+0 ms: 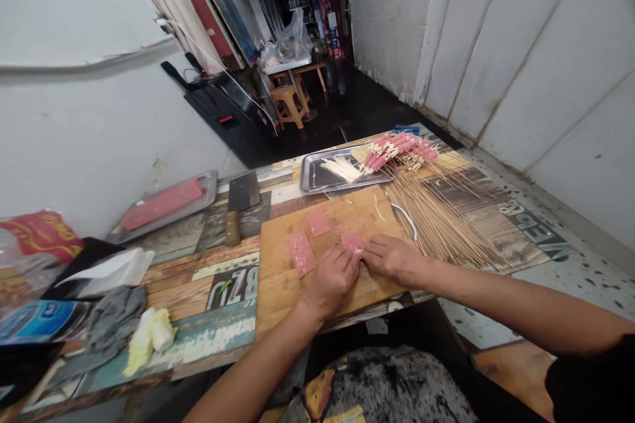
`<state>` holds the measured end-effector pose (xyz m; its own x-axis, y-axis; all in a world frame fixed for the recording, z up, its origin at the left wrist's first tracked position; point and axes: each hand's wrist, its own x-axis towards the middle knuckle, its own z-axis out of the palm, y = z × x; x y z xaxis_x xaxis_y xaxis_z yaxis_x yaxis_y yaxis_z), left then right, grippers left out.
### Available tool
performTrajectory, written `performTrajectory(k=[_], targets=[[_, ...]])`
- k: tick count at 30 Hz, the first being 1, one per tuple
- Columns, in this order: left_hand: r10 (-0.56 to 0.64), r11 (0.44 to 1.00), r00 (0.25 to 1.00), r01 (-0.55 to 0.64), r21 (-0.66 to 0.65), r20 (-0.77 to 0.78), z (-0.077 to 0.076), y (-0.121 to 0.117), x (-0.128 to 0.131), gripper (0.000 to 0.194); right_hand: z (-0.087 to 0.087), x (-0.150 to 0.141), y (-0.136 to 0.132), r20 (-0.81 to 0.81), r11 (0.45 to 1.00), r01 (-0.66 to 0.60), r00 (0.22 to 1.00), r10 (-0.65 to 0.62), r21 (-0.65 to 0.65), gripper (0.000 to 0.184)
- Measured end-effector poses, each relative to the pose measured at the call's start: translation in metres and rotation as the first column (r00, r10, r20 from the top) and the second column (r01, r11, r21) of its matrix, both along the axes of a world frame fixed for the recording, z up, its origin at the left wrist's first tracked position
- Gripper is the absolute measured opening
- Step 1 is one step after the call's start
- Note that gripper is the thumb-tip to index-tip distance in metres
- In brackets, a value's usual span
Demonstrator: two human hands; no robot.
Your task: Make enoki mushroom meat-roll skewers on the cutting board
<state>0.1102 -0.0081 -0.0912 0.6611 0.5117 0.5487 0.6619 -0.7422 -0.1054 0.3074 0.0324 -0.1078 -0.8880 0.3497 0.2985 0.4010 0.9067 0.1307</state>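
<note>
A thin pink meat slice (351,240) lies on the wooden cutting board (278,304), with something small and pale at its near edge. My left hand (333,281) has its fingers bent and closed on that near edge. From the other side, my right hand (397,259) pinches the same edge, fingers held together. What sits under the fingertips is mostly hidden. Two more flat pieces, a meat slice (302,254) and a smaller meat slice (318,221), rest to the left on the board.
Behind the board, a metal tray (312,178) holds enoki mushrooms (342,168). Skewered meat rolls (394,149) are piled there, their bamboo sticks (446,225) fanning right. A cleaver (243,193), a meat block (163,203), a grey cloth (114,324) and cabbage pieces (149,337) lie left.
</note>
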Motion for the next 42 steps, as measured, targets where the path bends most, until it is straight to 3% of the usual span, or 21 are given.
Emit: performTrajectory(k=[4,9,14,18,22,25,32,35,38,40,42], targets=[[-0.016,0.996,1.0,0.017,-0.09,0.015,0.004,0.004,0.001,0.019,0.001,0.0,-0.001,-0.027,1.0,-0.021,0.999,0.021,-0.014,0.019],[0.022,0.982,0.994,-0.002,-0.186,0.104,0.008,0.002,0.001,0.016,0.011,0.002,-0.004,-0.288,0.978,-0.009,0.956,-0.053,-0.21,0.024],[0.041,0.98,0.99,-0.013,-0.199,0.139,0.006,-0.002,0.002,0.016,0.017,0.0,-0.005,-0.357,0.881,-0.064,0.926,-0.122,-0.469,0.026],[0.037,0.987,0.989,-0.014,-0.159,0.146,0.002,-0.002,0.002,0.018,0.02,-0.002,-0.004,-0.397,0.808,-0.071,0.893,-0.21,-0.585,0.027],[0.065,0.991,0.994,-0.054,-0.121,0.088,0.0,-0.004,0.003,0.019,0.021,-0.005,0.003,-0.42,0.786,-0.155,0.896,-0.143,-0.599,0.028],[0.067,0.989,0.995,-0.058,-0.135,0.07,0.003,-0.004,0.004,0.021,0.02,-0.006,0.011,-0.396,0.772,-0.149,0.908,-0.141,-0.618,0.029],[0.109,0.909,0.977,-0.024,-0.416,0.181,0.015,0.011,0.002,0.032,0.028,0.002,0.024,-0.21,0.825,0.021,0.963,-0.168,-0.565,0.015],[0.126,0.871,0.96,0.014,-0.492,0.251,0.018,0.015,0.002,0.029,0.029,0.003,0.02,-0.23,0.851,-0.011,0.965,-0.129,-0.526,0.016],[0.183,0.849,0.953,-0.029,-0.528,0.243,0.021,0.017,0.001,0.026,0.025,0.001,0.015,-0.272,0.877,0.009,0.949,-0.158,-0.48,0.02],[0.201,0.836,0.954,-0.05,-0.546,0.221,0.023,0.018,0.001,0.027,0.022,-0.001,0.015,-0.285,0.869,0.031,0.939,-0.195,-0.493,0.022],[0.201,0.815,0.957,-0.044,-0.577,0.21,0.025,0.02,0.0,0.027,0.021,-0.002,0.019,-0.295,0.828,0.002,0.934,-0.201,-0.56,0.02]])
